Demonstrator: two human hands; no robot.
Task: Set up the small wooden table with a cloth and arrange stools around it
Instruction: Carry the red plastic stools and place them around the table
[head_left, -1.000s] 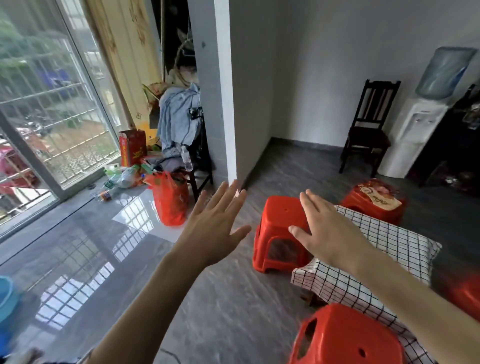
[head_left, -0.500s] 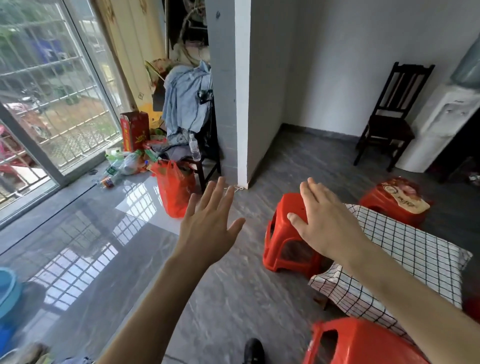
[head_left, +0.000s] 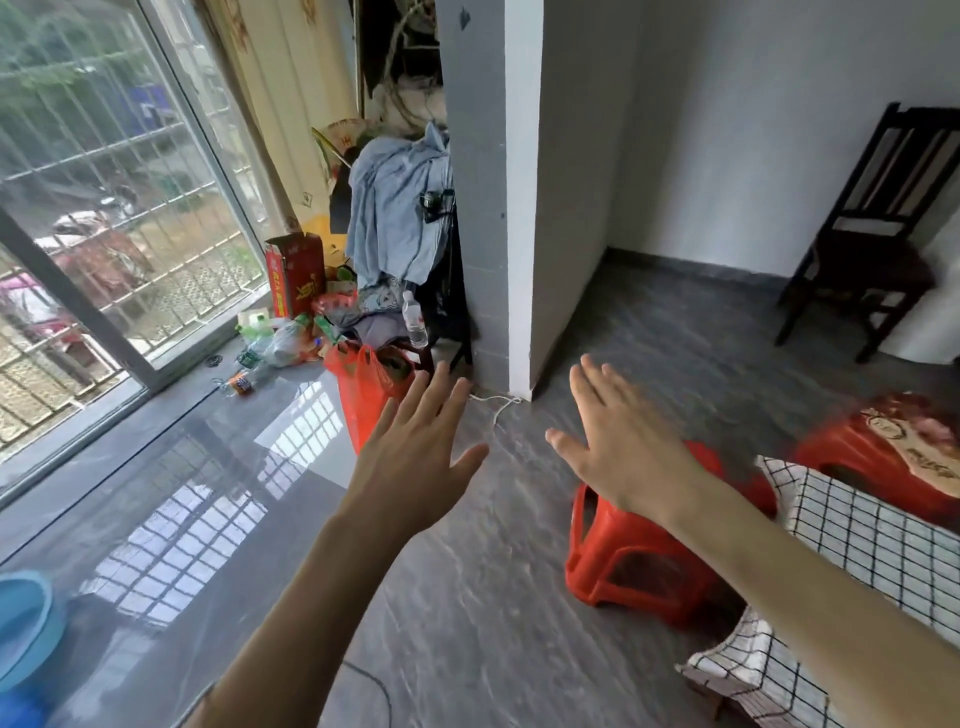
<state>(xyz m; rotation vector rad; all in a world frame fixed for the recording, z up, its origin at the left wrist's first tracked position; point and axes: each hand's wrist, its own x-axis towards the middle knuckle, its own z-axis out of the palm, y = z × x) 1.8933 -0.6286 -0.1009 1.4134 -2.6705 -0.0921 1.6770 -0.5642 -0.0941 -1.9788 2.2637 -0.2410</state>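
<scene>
Checked cloth (head_left: 852, 545), white with thin black grid, covers the tabletop; edges hang over the sides, near corner drooping. Red plastic stool (head_left: 639, 561) upright on the floor, just beside the tabletop's left edge. Second red stool (head_left: 862, 452), printed sheet on its seat, at the far edge.

Both hands (head_left: 415, 457) (head_left: 623, 457) spread, empty; checked cloth (head_left: 857, 545) apparently draped beside red stool (head_left: 623, 561).

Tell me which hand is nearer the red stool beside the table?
Right. The right hand hovers open just above the red stool; the left hand is off to its left, over bare floor.
</scene>
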